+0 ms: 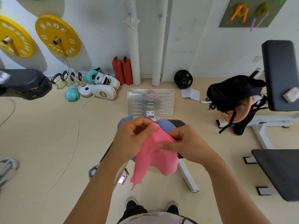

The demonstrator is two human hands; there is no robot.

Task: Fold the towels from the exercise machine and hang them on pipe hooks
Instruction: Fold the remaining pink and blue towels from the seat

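Note:
A pink towel (153, 157) hangs in front of me, held at its top edge by both hands. My left hand (132, 136) pinches its upper left corner and my right hand (186, 144) grips the upper right part. Below the hands a blue towel (166, 125) lies on the black seat of the exercise machine (178, 122), mostly hidden by my hands. Two white wrapped pipes (134, 46) stand against the far wall, each with a small metal hook (129, 15) near the top; the second hook (160, 16) is on the right pipe.
A metal footplate (150, 102) lies on the floor past the seat. Red fire extinguishers (123, 70), boxing gloves and kettlebells sit at the wall's left. A black backpack (234, 92) rests on a bench at right. A white cable (76, 126) crosses the floor.

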